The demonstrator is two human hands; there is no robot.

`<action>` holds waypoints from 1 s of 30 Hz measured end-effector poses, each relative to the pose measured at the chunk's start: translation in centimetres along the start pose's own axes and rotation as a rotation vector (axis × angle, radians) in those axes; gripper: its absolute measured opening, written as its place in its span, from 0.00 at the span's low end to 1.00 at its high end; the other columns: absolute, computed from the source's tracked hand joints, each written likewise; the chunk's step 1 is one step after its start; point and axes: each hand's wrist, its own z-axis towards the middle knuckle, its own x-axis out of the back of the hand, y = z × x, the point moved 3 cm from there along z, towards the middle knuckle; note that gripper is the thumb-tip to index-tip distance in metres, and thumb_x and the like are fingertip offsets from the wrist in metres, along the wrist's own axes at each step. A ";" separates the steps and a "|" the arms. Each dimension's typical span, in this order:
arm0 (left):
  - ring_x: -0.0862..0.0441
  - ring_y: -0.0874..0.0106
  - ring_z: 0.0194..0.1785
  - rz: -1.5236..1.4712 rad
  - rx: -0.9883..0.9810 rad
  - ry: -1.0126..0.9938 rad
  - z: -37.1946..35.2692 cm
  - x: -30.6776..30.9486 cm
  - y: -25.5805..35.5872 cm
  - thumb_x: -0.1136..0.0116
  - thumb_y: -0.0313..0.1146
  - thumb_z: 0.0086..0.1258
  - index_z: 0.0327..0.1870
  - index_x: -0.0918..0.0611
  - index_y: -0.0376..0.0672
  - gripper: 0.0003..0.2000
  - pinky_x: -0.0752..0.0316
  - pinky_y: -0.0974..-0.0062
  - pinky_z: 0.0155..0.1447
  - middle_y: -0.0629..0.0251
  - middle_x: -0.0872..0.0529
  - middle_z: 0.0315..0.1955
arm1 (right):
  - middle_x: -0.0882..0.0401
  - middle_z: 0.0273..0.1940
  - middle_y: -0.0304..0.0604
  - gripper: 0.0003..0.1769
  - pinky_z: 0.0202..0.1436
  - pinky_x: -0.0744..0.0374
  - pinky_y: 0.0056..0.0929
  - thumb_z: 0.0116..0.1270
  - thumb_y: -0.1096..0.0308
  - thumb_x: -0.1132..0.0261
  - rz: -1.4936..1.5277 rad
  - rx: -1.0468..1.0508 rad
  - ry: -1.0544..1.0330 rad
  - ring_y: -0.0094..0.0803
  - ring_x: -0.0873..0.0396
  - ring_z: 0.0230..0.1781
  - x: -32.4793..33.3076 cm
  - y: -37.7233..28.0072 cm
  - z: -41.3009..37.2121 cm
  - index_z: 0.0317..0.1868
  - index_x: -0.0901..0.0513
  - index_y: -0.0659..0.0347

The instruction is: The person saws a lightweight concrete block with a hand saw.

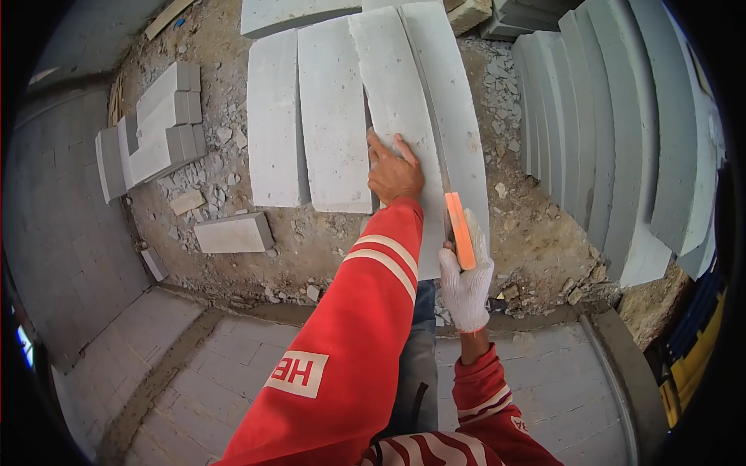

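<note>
My bare left hand (395, 172) presses on a pale grey concrete block (394, 85), near its left long edge. Its thumb and forefinger are spread apart, with the other fingers partly hidden. In a white knitted glove, my right hand (468, 283) is closed around the orange handle (460, 231) of a hand saw. The saw's thin blade (443, 172) runs away from me along the narrow dark line between this block and the long block (447, 101) to its right. Two more blocks (332, 116) lie side by side to the left.
Tall concrete slabs (614, 132) stand in a row at the right. Cut blocks (167, 124) are piled at the left, and a short one (233, 233) lies on the rubble-strewn ground. Grey block walls (62, 210) rise at the left. Another block (295, 14) sits at the far end.
</note>
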 end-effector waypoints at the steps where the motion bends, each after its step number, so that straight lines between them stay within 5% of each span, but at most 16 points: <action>1: 0.12 0.40 0.50 0.001 0.006 -0.012 0.0 0.0 -0.1 0.58 0.53 0.84 0.77 0.36 0.43 0.30 0.19 0.47 0.54 0.44 0.16 0.62 | 0.15 0.41 0.45 0.35 0.46 0.17 0.29 0.68 0.74 0.30 -0.024 -0.028 -0.001 0.30 0.16 0.37 0.6 0.3 -1.3 0.75 0.28 0.69; 10: 0.12 0.40 0.51 -0.001 -0.043 -0.031 0.1 -0.1 -0.5 0.60 0.53 0.85 0.78 0.38 0.42 0.30 0.18 0.46 0.55 0.45 0.19 0.66 | 0.14 0.40 0.46 0.29 0.39 0.17 0.31 0.67 0.75 0.30 -0.065 0.037 -0.023 0.33 0.17 0.32 -1.6 0.8 3.7 0.68 0.22 0.68; 17: 0.12 0.39 0.50 -0.010 -0.024 -0.036 0.2 -0.1 -0.1 0.59 0.53 0.85 0.77 0.38 0.42 0.29 0.18 0.46 0.55 0.45 0.19 0.66 | 0.12 0.46 0.49 0.30 0.42 0.16 0.30 0.68 0.74 0.29 -0.259 0.096 0.010 0.35 0.15 0.35 1.3 2.5 -2.6 0.70 0.23 0.70; 23: 0.12 0.39 0.50 -0.008 -0.034 -0.026 0.3 0.0 -0.2 0.59 0.53 0.85 0.77 0.38 0.42 0.30 0.18 0.46 0.55 0.45 0.19 0.66 | 0.13 0.46 0.48 0.30 0.42 0.17 0.30 0.66 0.78 0.31 -0.107 0.050 -0.001 0.33 0.16 0.34 -1.9 1.3 4.4 0.70 0.22 0.69; 27: 0.12 0.40 0.51 0.006 -0.028 -0.019 0.2 -0.4 -0.3 0.59 0.52 0.85 0.78 0.38 0.42 0.30 0.18 0.47 0.56 0.45 0.19 0.66 | 0.14 0.41 0.45 0.30 0.41 0.16 0.30 0.65 0.77 0.29 -0.238 0.017 -0.014 0.35 0.16 0.31 2.3 3.5 -5.5 0.69 0.21 0.68; 30: 0.12 0.40 0.51 0.010 -0.016 -0.039 0.0 0.1 0.0 0.60 0.53 0.85 0.77 0.38 0.42 0.30 0.18 0.47 0.55 0.45 0.19 0.66 | 0.14 0.41 0.45 0.31 0.41 0.16 0.30 0.65 0.77 0.29 -0.279 0.028 -0.015 0.35 0.16 0.31 2.0 3.2 -5.4 0.69 0.21 0.67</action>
